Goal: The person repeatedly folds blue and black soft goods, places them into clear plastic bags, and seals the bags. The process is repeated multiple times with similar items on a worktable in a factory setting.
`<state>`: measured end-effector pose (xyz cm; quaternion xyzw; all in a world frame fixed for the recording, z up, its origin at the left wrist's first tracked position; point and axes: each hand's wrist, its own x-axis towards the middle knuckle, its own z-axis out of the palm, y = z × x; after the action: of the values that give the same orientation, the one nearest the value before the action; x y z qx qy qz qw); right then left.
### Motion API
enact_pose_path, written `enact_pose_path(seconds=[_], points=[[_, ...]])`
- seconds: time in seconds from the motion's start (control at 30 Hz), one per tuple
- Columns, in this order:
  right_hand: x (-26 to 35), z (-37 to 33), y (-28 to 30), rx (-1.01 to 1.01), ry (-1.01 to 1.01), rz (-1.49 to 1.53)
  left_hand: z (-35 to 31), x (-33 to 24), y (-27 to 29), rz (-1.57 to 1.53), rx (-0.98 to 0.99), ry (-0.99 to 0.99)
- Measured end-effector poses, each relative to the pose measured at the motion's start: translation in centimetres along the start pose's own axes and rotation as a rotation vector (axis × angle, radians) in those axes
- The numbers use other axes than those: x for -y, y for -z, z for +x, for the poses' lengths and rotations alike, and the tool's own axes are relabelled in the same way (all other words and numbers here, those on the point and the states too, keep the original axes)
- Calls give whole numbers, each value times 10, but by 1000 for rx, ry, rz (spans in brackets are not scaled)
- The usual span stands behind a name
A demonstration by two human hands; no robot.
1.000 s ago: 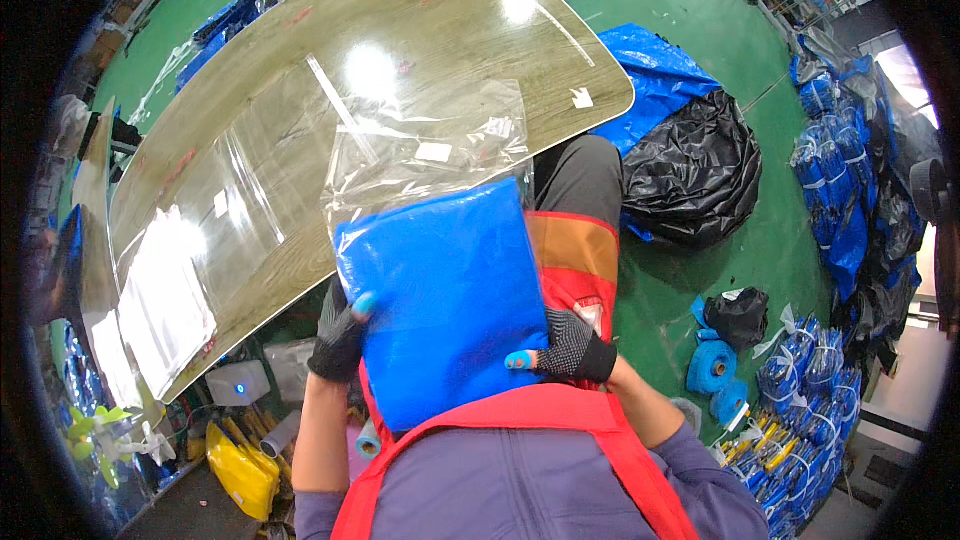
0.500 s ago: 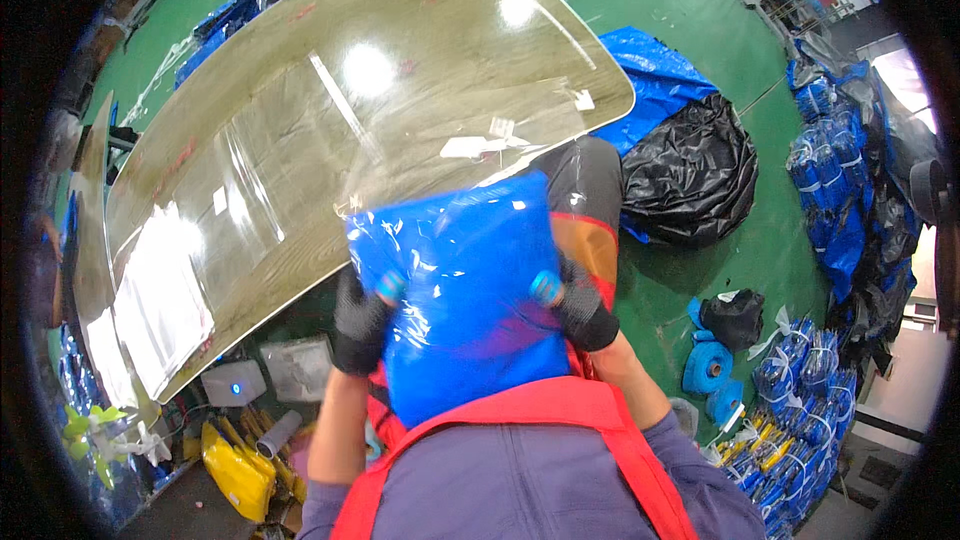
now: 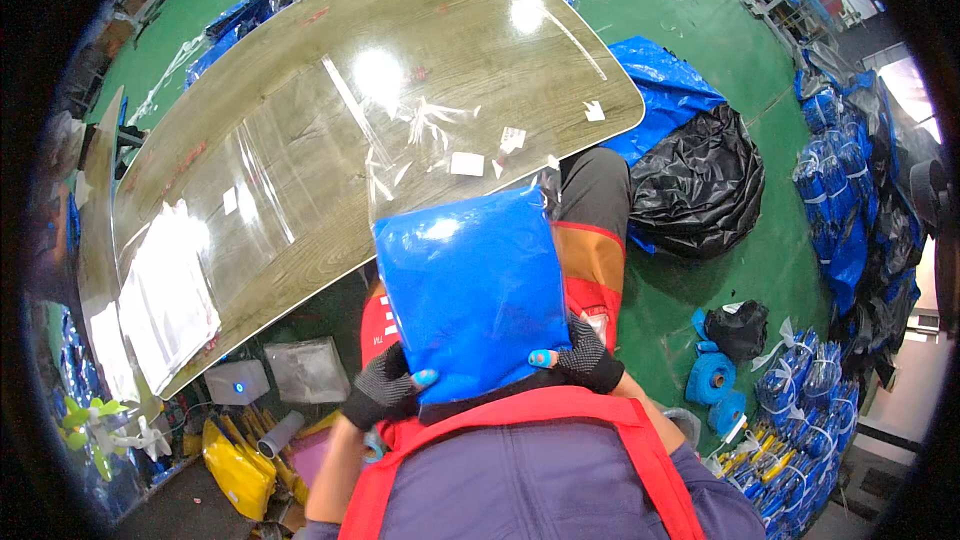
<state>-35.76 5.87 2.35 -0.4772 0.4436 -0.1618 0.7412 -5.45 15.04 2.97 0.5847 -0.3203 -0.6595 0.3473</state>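
The near left corner of the blue packet (image 3: 475, 290) is pinched by the left hand (image 3: 388, 387), thumb on top and fingers hidden beneath; the near right corner is gripped likewise by the right hand (image 3: 590, 360). Half a second ago the sides were grasped about halfway up; both grips are now shifted to the near end, so the far end is left free of fingers. The packet is held between the hands, over the lap (image 3: 590, 250). Beyond its far edge, the loose clear film seen spread a second ago is largely gone from view, which suggests that the wrapping is being folded under, though the underside is hidden.

Ahead of the hands, the tabletop (image 3: 480, 40) is strewn with a white label (image 3: 467, 163) and scraps. To the right of the right hand, blue rolls (image 3: 710, 380) are seen on the floor (image 3: 660, 300), with a black bag (image 3: 700, 180) farther ahead. Yellow packs (image 3: 238, 470) are seen left of the left hand.
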Motion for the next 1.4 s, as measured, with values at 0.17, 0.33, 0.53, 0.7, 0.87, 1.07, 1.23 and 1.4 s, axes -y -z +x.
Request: enact_pose_path(seconds=[0.17,0.33,0.53,0.7,0.87,1.07,1.23,1.4], points=[[47,12,7,457,-91,-11,17,-46,5,-286,-277,-165],[75,31,-12,-54,172,135,13,-31,-4,-178,102,59],[58,34,-25,-33,92,213,18,-17,12,-225,-225,-263],[46,37,-10,83,68,-35,25,1,11,-592,-140,-78],[44,49,1,36,142,128,26,33,17,-497,-306,-272],[48,47,-12,-29,178,85,22,33,31,-407,-368,-124],[58,40,-19,-52,151,57,27,-4,20,-246,-173,-288],[69,38,-24,-32,96,-178,24,-30,14,-162,-202,-32]])
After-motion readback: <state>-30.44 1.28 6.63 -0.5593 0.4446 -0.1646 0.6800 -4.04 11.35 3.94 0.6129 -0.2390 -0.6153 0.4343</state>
